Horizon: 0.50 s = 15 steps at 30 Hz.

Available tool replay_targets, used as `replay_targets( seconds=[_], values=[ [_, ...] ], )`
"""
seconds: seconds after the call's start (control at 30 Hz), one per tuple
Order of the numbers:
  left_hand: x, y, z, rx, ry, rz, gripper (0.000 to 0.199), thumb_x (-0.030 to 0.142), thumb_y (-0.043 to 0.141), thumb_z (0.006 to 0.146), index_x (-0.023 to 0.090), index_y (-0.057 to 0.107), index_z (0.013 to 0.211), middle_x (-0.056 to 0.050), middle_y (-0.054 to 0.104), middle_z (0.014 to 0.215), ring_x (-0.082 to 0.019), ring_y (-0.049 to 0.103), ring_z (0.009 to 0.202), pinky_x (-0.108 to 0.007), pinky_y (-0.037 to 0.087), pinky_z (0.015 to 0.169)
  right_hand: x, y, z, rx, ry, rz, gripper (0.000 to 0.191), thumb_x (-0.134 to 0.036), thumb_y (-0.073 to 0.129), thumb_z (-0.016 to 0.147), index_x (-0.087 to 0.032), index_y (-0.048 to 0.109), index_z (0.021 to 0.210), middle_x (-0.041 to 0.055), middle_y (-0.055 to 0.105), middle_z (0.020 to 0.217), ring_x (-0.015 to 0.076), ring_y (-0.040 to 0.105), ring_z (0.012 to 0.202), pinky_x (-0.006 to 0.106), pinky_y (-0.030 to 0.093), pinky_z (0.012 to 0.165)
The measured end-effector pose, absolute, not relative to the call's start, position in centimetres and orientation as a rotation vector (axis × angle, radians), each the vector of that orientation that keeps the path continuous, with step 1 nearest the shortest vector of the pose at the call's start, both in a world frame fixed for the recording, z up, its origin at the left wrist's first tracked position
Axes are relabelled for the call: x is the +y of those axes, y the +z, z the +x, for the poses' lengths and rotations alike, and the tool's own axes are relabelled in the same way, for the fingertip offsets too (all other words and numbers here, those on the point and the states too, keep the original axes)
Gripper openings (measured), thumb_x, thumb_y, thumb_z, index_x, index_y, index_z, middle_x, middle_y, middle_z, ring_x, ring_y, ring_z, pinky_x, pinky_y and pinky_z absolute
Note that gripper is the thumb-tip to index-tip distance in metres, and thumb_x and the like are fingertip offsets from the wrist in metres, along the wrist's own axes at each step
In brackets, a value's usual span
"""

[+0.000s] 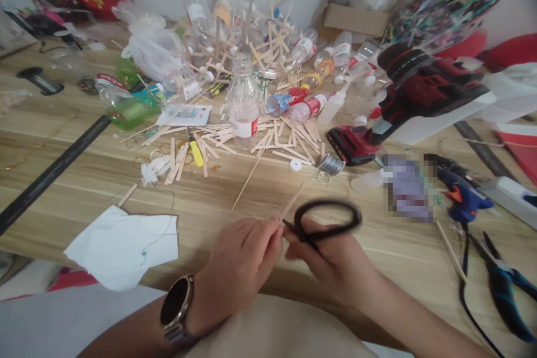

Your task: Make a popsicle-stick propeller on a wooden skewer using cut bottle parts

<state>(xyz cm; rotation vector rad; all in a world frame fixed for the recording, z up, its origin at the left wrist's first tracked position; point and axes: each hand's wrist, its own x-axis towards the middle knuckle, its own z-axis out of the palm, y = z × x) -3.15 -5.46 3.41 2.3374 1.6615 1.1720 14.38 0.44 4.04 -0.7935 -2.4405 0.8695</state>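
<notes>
My left hand (247,254), a watch (178,305) on its wrist, is closed around a thin wooden stick (292,198) whose free end points up and away from me. Black scissors (327,221), slightly blurred, are in my right hand (331,254). Their blades lie against the stick close to my left fingertips; how far apart the blades stand is hidden. Just beyond my hands a bamboo skewer (247,182) lies on the wooden table (201,196). An upright clear plastic bottle (243,100) stands farther back among scattered craft sticks (226,133).
On the right are a red cordless drill (364,134), a blue glue gun (465,196) and pliers (503,285). White paper (126,246) lies to the left. A yellow-handled tool (195,151) and a wire spool (331,164) sit near the sticks. Plastic bottles (297,103) crowd the back.
</notes>
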Motion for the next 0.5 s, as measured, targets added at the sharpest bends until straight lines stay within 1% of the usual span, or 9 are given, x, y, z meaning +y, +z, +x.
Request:
replay_targets(
  seconds=[0.07, 0.1, 0.13, 0.2, 0.27, 0.4, 0.5],
  values=[
    [-5.5, 3.3, -3.1, 1.671, 1.150, 2.255, 0.020, 0.017, 0.044, 0.096, 0.014, 0.062, 0.089, -0.003, 0.071, 0.070, -0.015, 0.066, 0.060, -0.025, 0.049, 0.058, 0.7, 3.6, 14.7, -2.553, 0.303, -0.727, 0.035, -0.020, 0.036, 0.101, -0.013, 0.069, 0.093, 0.0052, 0.071, 0.068, 0.0143, 0.063, 0.055, 0.025, 0.044, 0.050],
    [-5.5, 3.3, -3.0, 1.681, 1.127, 2.182, 0.020, 0.018, 0.046, 0.095, 0.015, 0.063, 0.086, -0.003, 0.071, 0.068, -0.015, 0.065, 0.059, -0.025, 0.048, 0.056, 0.8, 3.4, 14.8, -2.591, 0.114, -0.678, 0.033, -0.016, 0.035, 0.100, -0.011, 0.067, 0.100, 0.0060, 0.071, 0.069, 0.0152, 0.063, 0.055, 0.026, 0.043, 0.050],
    [-5.4, 3.3, -3.0, 1.690, 1.108, 2.084, 0.019, 0.020, 0.048, 0.094, 0.016, 0.063, 0.083, -0.001, 0.070, 0.066, -0.014, 0.063, 0.056, -0.023, 0.046, 0.054, 0.9, 3.2, 14.9, -2.614, 0.021, -0.652, 0.033, -0.014, 0.034, 0.099, -0.010, 0.066, 0.102, 0.0058, 0.071, 0.069, 0.0153, 0.063, 0.055, 0.027, 0.043, 0.050],
    [-5.3, 3.3, -2.8, 1.687, 1.090, 1.860, 0.019, 0.021, 0.051, 0.092, 0.018, 0.064, 0.080, 0.002, 0.067, 0.062, -0.011, 0.060, 0.053, -0.020, 0.043, 0.052, 1.0, 3.0, 14.8, -2.598, 0.037, -0.687, 0.030, -0.012, 0.035, 0.099, -0.011, 0.065, 0.098, 0.0024, 0.070, 0.064, 0.0134, 0.062, 0.052, 0.026, 0.042, 0.049],
    [-4.9, 3.1, -2.7, 1.688, 1.097, 1.680, 0.017, 0.024, 0.052, 0.092, 0.019, 0.066, 0.083, 0.004, 0.065, 0.060, -0.010, 0.058, 0.053, -0.019, 0.041, 0.052, 0.8, 3.1, 14.6, -2.569, 0.082, -0.741, 0.030, -0.013, 0.035, 0.099, -0.013, 0.064, 0.095, 0.0000, 0.068, 0.062, 0.0123, 0.062, 0.050, 0.025, 0.041, 0.048],
    [-3.8, 2.8, -3.5, 1.859, 1.151, 1.364, 0.021, 0.032, 0.052, 0.091, 0.019, 0.069, 0.093, 0.005, 0.059, 0.057, -0.010, 0.051, 0.050, -0.020, 0.037, 0.050, -0.1, 3.3, 14.7, -2.568, -0.028, -0.730, 0.034, -0.012, 0.030, 0.100, -0.009, 0.064, 0.099, 0.0023, 0.071, 0.064, 0.0139, 0.065, 0.053, 0.027, 0.044, 0.049],
    [-3.2, 2.8, -4.1, 1.708, 1.156, 1.051, 0.025, 0.039, 0.056, 0.088, 0.017, 0.067, 0.089, 0.007, 0.050, 0.049, -0.009, 0.045, 0.045, -0.020, 0.033, 0.045, -0.6, 3.3, 15.0, -2.507, 0.040, -0.774, 0.030, -0.012, 0.036, 0.099, -0.011, 0.066, 0.099, 0.0018, 0.071, 0.065, 0.0124, 0.064, 0.052, 0.025, 0.045, 0.050]
  ],
)
